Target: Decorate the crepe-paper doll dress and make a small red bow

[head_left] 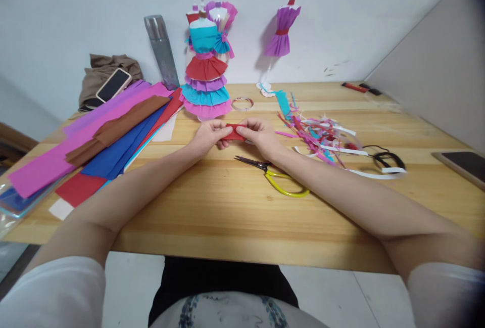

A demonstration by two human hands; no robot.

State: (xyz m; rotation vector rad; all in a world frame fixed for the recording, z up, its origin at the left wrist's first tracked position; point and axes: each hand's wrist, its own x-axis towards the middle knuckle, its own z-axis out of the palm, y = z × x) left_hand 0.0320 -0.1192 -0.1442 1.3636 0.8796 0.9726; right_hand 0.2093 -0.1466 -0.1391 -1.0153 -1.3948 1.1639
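Note:
Between my two hands, just above the middle of the table, is a small red piece of crepe paper [234, 132]. My left hand [209, 135] pinches its left end between thumb and fingers. At the other end, my right hand [259, 136] grips the same piece, thumb on top. The thumbs nearly meet over it, and part of the paper is hidden by the fingers. Scissors [284, 182] with yellow handles lie just below my right hand, blades pointing left. Behind my hands stands a mini dress form [204, 65] in tiers of blue, red, purple and pink crepe paper.
Coloured crepe paper sheets [125, 136] spread over the left side. A paper scrap pile [318, 138] lies right of my hands. A tape roll [242, 103], a bottle [162, 52], a purple-dressed form [283, 32] and two phones [113, 85] are also around the table.

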